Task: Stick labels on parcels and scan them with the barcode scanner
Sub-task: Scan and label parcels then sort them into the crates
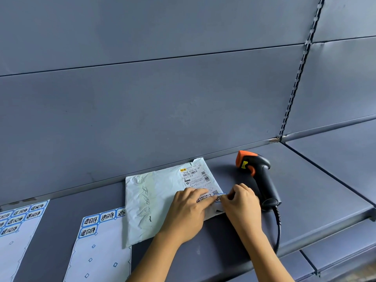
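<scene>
Two label sheets (18,226) are laid at lower left on the shelf (305,190). One crinkled pale-green parcel (154,200) is laid flat at centre. One blue-edged label (218,197) is pressed onto it by the straight-fingered left hand (187,208) and pinched in the right hand (242,202) grip. One black-orange scanner (258,176) is laid just right.

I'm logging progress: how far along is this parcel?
Done: the sticker is peeled and on the parcel. In hand: the left hand presses it, the right hand pinches its end. Still to do: scanning; the scanner lies unheld beside the parcel.
</scene>
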The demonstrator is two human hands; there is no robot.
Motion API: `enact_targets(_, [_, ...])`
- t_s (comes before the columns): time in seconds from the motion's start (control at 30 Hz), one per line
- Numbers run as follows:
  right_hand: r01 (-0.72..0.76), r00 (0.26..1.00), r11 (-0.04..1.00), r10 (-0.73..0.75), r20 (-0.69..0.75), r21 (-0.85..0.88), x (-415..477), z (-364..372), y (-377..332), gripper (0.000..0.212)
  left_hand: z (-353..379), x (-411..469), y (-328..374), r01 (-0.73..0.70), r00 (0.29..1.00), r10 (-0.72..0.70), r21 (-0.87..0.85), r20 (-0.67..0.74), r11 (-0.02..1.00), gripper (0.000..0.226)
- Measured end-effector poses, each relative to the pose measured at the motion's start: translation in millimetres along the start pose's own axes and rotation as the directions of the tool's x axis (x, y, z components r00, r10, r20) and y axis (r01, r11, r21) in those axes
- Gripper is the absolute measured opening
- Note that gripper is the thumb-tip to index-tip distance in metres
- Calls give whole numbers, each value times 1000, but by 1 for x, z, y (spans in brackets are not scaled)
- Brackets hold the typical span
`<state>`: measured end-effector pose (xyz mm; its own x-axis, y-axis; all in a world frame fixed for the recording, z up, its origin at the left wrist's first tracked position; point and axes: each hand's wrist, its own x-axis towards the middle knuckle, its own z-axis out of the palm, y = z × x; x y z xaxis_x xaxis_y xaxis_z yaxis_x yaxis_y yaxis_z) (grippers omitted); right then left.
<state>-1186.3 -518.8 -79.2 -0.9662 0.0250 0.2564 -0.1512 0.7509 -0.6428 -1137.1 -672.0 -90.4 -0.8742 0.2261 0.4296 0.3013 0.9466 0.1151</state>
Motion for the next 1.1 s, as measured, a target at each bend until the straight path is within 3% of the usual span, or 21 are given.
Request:
enact_targets(0.1, [14,1000,999,-14,0,-33,0,1,-3,21,0,1,1,10,1000,-10,16,-8,1000,49])
enact_targets(0.23, [-10,990,991,29,-135,133,0,0,-5,18,-2,1,2,4,1000,-3,50,-18,999,53])
enact_targets(0.3, [5,993,996,5,-115,92,1,-1,-6,9,-2,1,3,3,1000,-2,83,-7,997,53])
enact_targets(0.37, [44,995,998,-41,-94,35,1,0,-5,14,-1,1,5,23,1000,-23,106,1,994,43])
enact_targets(0.47, [-7,1000,995,10,-25,100,1,-3,-4,25,0,1,8,40,999,-42,152,8,988,45])
enact_targets(0.6, [-72,997,980,73,-2,185,-1,-6,-7,24,2,0,8,12,1000,-12,174,-2,985,44])
enact_targets(0.7, [-34,999,993,35,-15,113,1,-5,-8,27,0,0,9,15,1000,-14,153,-7,988,41])
enact_targets(0.8, [12,994,995,-1,113,-96,11,-1,-17,31,-1,1,8,24,999,-20,118,-37,993,37])
enact_targets(0.97, [-223,864,974,177,472,43,52,-1,-46,19,-4,0,6,69,996,-67,28,-59,997,41])
enact_targets(1.03, [-255,841,957,150,520,137,58,0,-52,8,-6,-1,6,48,996,-47,20,-81,999,39])
enact_targets(1.1, [-203,872,954,74,484,219,56,0,-52,16,-8,-1,6,64,991,-65,-9,-116,998,33])
